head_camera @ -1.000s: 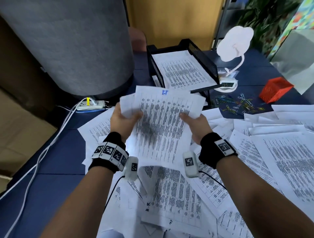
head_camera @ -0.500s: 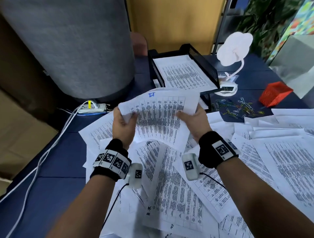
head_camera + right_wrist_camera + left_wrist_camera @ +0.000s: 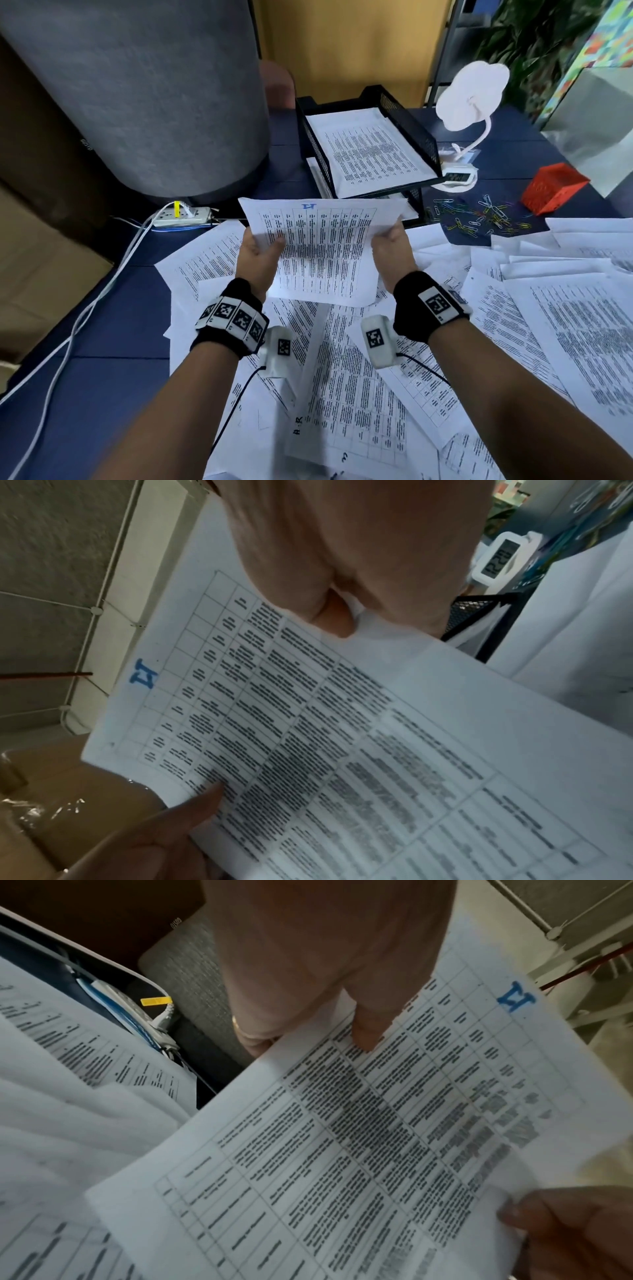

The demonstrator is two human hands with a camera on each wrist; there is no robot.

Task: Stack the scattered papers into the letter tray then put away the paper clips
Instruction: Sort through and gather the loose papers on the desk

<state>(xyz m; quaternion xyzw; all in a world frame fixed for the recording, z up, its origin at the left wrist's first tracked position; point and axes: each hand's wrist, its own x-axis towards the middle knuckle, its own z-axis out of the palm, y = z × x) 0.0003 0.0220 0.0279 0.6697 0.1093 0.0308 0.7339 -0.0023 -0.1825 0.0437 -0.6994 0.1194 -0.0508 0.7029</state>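
Both hands hold one printed sheet (image 3: 322, 246) with a blue mark at its top, raised above the desk just in front of the black mesh letter tray (image 3: 407, 130). My left hand (image 3: 260, 253) pinches its left edge, thumb on top; the same sheet (image 3: 359, 1137) fills the left wrist view. My right hand (image 3: 390, 246) pinches the right edge, and the sheet (image 3: 325, 737) also fills the right wrist view. The tray's top tier holds printed papers (image 3: 370, 150). Scattered papers (image 3: 565, 325) cover the desk below and to the right. Coloured paper clips (image 3: 479, 217) lie loose right of the tray.
A red mesh box (image 3: 555, 186) lies beyond the clips. A white cloud-shaped lamp (image 3: 472, 92) and a small clock (image 3: 455, 177) stand right of the tray. A grey cylinder (image 3: 144, 96) rises at back left, with a power strip (image 3: 181, 216) and white cables (image 3: 85, 308) beside it.
Both hands have carried the sheet forward and up toward the tray. The sheet has flattened out and its far edge now reaches the tray's front.
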